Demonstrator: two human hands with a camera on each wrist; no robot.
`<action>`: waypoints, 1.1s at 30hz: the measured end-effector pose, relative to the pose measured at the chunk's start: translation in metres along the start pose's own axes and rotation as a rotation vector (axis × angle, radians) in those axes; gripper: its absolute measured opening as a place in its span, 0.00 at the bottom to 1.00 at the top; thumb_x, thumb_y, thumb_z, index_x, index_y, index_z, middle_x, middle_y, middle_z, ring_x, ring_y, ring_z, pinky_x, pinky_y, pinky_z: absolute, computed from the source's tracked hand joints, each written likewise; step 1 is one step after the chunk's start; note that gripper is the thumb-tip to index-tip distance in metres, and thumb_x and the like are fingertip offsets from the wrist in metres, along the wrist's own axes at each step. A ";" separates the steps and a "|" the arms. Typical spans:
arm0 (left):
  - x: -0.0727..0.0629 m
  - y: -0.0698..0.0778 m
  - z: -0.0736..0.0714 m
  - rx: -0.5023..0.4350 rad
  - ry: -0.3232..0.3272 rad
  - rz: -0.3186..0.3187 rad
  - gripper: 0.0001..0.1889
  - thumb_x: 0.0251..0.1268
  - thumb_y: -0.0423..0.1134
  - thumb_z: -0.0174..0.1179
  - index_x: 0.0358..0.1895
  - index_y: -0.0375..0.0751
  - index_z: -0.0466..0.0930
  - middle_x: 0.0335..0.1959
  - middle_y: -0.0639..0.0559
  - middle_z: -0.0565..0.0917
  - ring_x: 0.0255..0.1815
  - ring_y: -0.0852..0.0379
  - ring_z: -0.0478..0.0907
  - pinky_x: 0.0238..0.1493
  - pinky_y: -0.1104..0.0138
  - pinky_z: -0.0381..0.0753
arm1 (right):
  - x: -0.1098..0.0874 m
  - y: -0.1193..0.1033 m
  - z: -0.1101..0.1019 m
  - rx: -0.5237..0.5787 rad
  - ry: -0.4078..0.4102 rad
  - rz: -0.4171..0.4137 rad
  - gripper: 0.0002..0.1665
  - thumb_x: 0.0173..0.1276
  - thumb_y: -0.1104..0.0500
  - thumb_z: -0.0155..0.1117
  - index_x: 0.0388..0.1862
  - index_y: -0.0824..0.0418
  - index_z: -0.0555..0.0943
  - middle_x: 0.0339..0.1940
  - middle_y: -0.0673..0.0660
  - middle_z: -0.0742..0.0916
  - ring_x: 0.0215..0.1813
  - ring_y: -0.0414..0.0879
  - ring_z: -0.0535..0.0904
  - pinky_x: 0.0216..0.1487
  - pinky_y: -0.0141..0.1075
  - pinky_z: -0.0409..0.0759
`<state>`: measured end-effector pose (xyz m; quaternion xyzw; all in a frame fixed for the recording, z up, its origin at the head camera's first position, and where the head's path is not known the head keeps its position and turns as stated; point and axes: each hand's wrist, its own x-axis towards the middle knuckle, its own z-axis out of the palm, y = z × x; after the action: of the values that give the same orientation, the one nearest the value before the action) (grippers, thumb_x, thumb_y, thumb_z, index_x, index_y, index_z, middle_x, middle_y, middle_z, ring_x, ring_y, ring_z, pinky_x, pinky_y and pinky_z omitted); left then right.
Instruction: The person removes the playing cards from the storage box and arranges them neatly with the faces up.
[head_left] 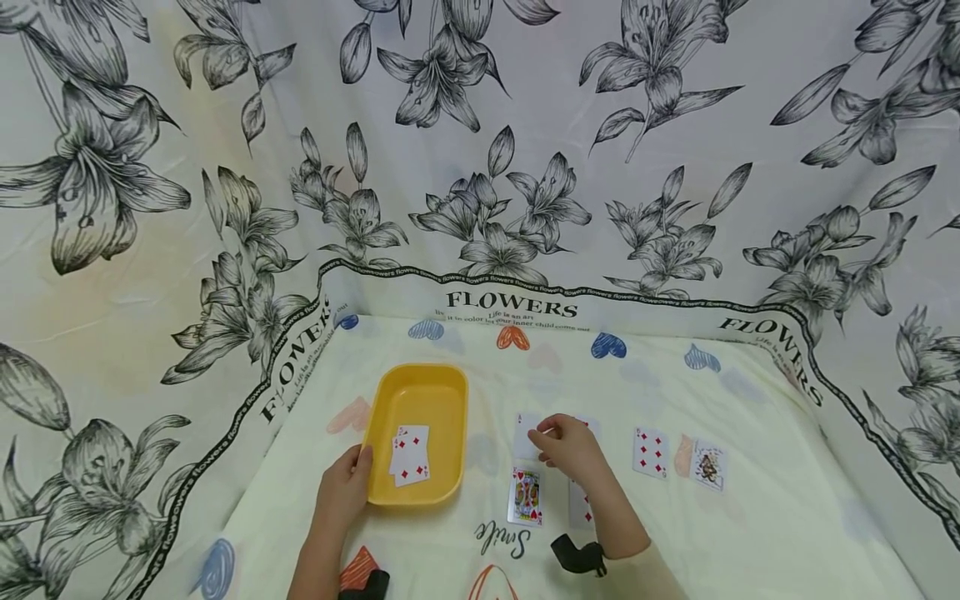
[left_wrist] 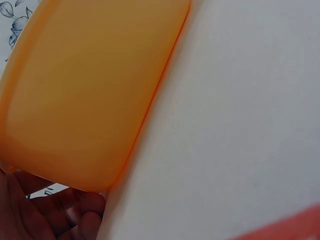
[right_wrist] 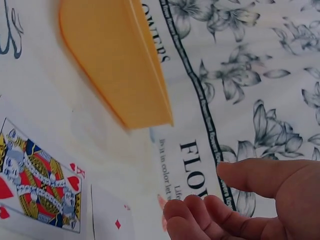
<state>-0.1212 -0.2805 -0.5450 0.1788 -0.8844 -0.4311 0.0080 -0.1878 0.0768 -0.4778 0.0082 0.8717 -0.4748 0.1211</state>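
Observation:
At the left side of a yellow tray [head_left: 456, 379], my left hand [head_left: 344, 486] grips the rim, thumb on top; in the left wrist view its fingers [left_wrist: 75, 212] curl at the tray's edge. Two overlapping diamond cards [head_left: 411, 457] lie inside the tray. My right hand [head_left: 572, 450] hovers over the cards on the cloth, fingers loosely bent, with nothing between thumb and fingertips in the right wrist view. It partly covers an ace of diamonds [head_left: 524, 433] and another card behind it. A king of hearts [head_left: 525, 497] lies nearer, beside a diamond card [head_left: 579, 508] partly hidden by the wrist.
Farther right lie a six of diamonds [head_left: 650, 452] and a card with a figure [head_left: 708, 465]. A pale cloth [head_left: 780, 517] printed with hearts and lettering covers the surface. Floral curtains [head_left: 465, 233] rise at the back and sides.

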 end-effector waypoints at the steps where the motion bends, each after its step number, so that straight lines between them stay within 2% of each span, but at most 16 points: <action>1: 0.000 0.000 0.000 0.000 0.000 0.001 0.33 0.84 0.58 0.39 0.72 0.32 0.70 0.57 0.36 0.81 0.45 0.46 0.75 0.53 0.49 0.74 | 0.002 -0.002 0.002 0.002 -0.005 -0.013 0.17 0.71 0.51 0.70 0.46 0.63 0.81 0.30 0.54 0.84 0.32 0.50 0.85 0.34 0.39 0.83; 10: -0.001 -0.001 -0.004 -0.006 0.005 0.007 0.33 0.84 0.58 0.40 0.71 0.33 0.71 0.55 0.37 0.82 0.44 0.47 0.76 0.53 0.49 0.75 | 0.019 -0.047 0.037 0.003 -0.107 -0.103 0.15 0.71 0.51 0.70 0.45 0.60 0.80 0.30 0.53 0.84 0.29 0.46 0.83 0.34 0.37 0.82; 13: -0.002 0.000 -0.003 -0.011 0.011 0.011 0.33 0.84 0.58 0.40 0.71 0.33 0.72 0.54 0.38 0.83 0.44 0.47 0.76 0.53 0.49 0.76 | 0.022 -0.060 0.051 0.012 -0.147 -0.142 0.14 0.71 0.52 0.71 0.45 0.61 0.80 0.31 0.53 0.85 0.30 0.47 0.85 0.33 0.37 0.83; 17: -0.002 0.003 -0.003 -0.015 0.015 0.015 0.31 0.84 0.55 0.42 0.70 0.33 0.72 0.51 0.40 0.84 0.41 0.49 0.76 0.51 0.52 0.77 | 0.027 -0.074 0.067 -0.007 -0.179 -0.152 0.15 0.70 0.51 0.72 0.45 0.59 0.81 0.30 0.53 0.84 0.30 0.47 0.84 0.33 0.37 0.82; 25: 0.000 0.004 -0.002 -0.002 0.029 0.019 0.27 0.84 0.52 0.43 0.69 0.35 0.75 0.46 0.44 0.84 0.38 0.51 0.76 0.49 0.54 0.76 | 0.030 -0.089 0.099 -0.056 -0.224 -0.185 0.15 0.68 0.51 0.73 0.44 0.59 0.82 0.27 0.51 0.83 0.27 0.44 0.82 0.32 0.36 0.80; 33: -0.002 0.004 -0.003 -0.010 0.023 0.025 0.27 0.84 0.52 0.44 0.69 0.34 0.74 0.48 0.43 0.84 0.40 0.50 0.76 0.51 0.51 0.76 | 0.032 -0.096 0.128 -0.117 -0.250 -0.163 0.16 0.68 0.50 0.74 0.45 0.59 0.81 0.26 0.50 0.83 0.28 0.44 0.79 0.31 0.35 0.77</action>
<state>-0.1201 -0.2804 -0.5400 0.1727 -0.8842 -0.4334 0.0246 -0.2058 -0.0851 -0.4718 -0.1287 0.8738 -0.4286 0.1902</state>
